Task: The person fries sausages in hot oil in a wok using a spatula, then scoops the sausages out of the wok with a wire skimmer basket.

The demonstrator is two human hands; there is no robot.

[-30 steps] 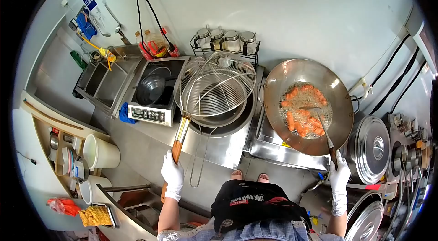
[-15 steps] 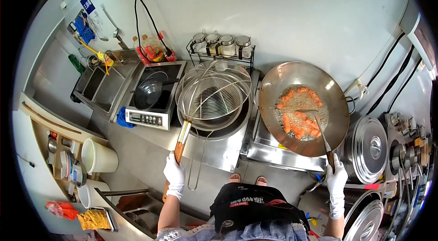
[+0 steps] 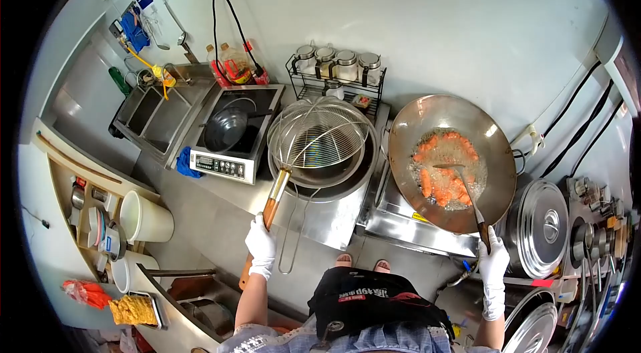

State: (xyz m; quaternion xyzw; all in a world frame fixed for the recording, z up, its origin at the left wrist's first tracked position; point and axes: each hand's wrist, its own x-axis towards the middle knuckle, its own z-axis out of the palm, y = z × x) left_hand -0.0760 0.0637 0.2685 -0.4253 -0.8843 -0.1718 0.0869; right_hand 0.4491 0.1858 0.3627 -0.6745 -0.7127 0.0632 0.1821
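Observation:
My left hand (image 3: 260,246), in a white glove, is closed round the wooden handle of a large wire strainer (image 3: 322,131). The strainer's mesh is over a metal bowl (image 3: 347,179) on the middle stove; whether they touch I cannot tell. A thin wire handle (image 3: 288,256) sticks out from the bowl toward me. My right hand (image 3: 493,263), also gloved, grips the dark handle of a spatula (image 3: 471,196). Its blade lies among orange-red sausage-like pieces (image 3: 442,187) in bubbling oil inside a big wok (image 3: 417,112).
Left of the bowl stands an induction cooker (image 3: 230,166) with a dark pan (image 3: 227,129), then a sink (image 3: 150,119). Lidded jars (image 3: 347,66) fill a rack at the wall. A large lidded pot (image 3: 537,219) stands right of the wok. White buckets (image 3: 147,219) are at lower left.
The strainer has come down a little toward the bowl, and my left hand has shifted slightly right. The spatula stays in the wok, barely moved. The whole view has shifted slightly.

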